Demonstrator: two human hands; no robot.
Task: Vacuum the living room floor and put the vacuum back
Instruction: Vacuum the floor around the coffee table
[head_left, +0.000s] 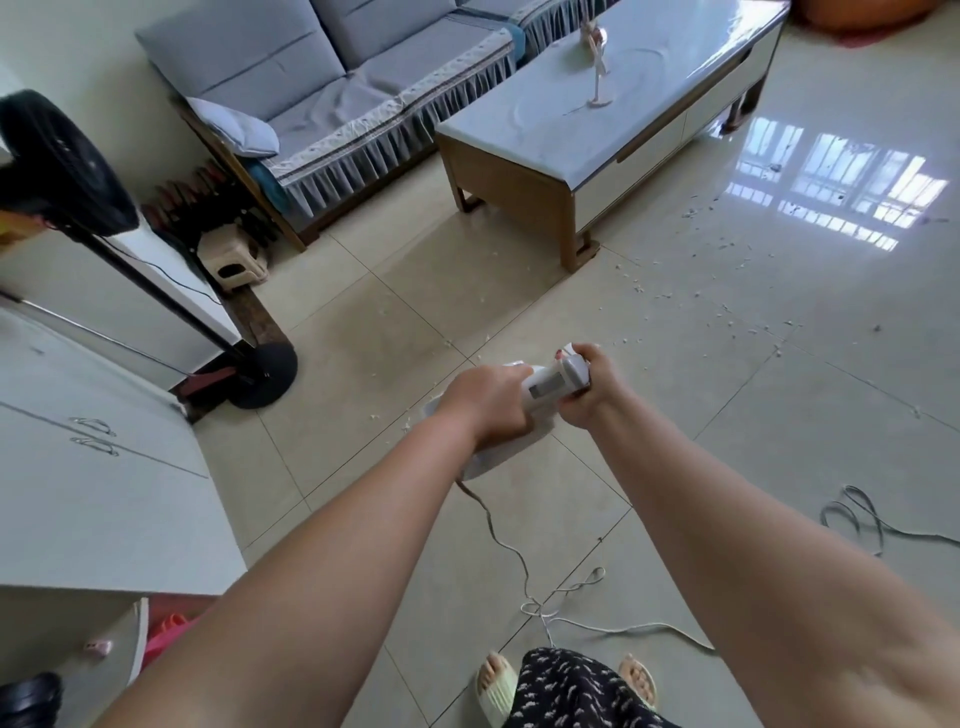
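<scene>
We are noting a grey sofa (332, 78) standing behind a coffee table (597, 119), a black fan (62, 161) leaning beside white cabinets (98, 467), and a stool (236, 262) sitting near the sofa.

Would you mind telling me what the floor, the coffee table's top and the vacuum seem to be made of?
The floor looks like glazed ceramic tile: grout lines and a sharp window reflection. The coffee table top seems pale polished stone or glass, given its sheen, over a wood-coloured frame. The vacuum appears to be smooth white moulded plastic.
</scene>
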